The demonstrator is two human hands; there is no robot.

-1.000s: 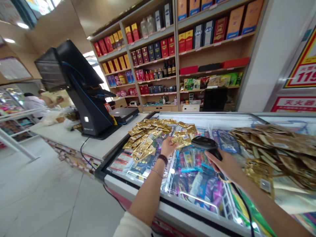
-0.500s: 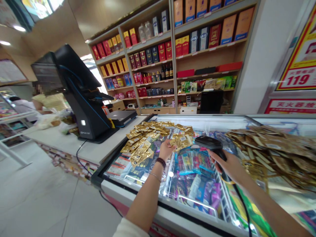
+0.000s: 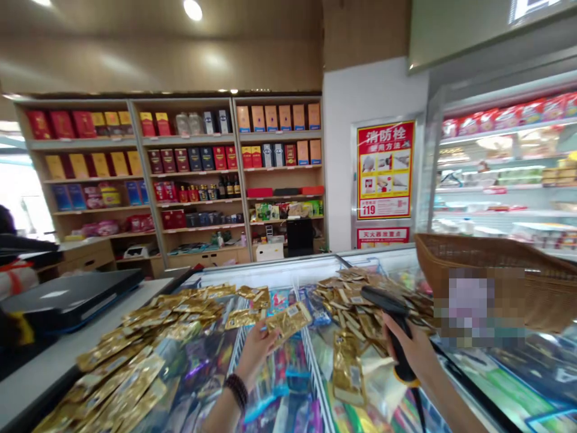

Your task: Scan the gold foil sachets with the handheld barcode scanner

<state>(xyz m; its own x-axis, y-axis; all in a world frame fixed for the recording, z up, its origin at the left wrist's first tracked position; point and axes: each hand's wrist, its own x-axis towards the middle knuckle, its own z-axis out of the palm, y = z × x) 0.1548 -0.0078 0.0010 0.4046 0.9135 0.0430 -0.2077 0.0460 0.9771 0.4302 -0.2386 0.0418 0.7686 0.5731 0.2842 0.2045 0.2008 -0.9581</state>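
Observation:
My left hand (image 3: 258, 347), with a beaded bracelet on the wrist, pinches a gold foil packet (image 3: 289, 322) by its left end; a barcode label shows on it. My right hand (image 3: 413, 344) is wrapped round the handle of a black barcode scanner (image 3: 386, 300), whose head points left toward the packet. Both hands are above the glass top of a chest freezer (image 3: 216, 344). Gold packets (image 3: 180, 313) lie spread on the left side of the glass. A second heap of packets (image 3: 356, 288) lies behind the scanner, and a single packet (image 3: 348, 367) rests left of my right hand.
Frozen goods in white wire baskets (image 3: 311, 367) show through the glass. A wicker basket (image 3: 487, 258) stands at the right. On the left counter sits a flat black device (image 3: 76, 297). Shelves of boxed goods (image 3: 193, 159) and a red-yellow poster (image 3: 386, 171) are behind.
My view has swung to the right, bringing the wicker basket and refrigerated shelves into sight. The packet in my left hand is now raised and tilted. The scanner stays in my right hand.

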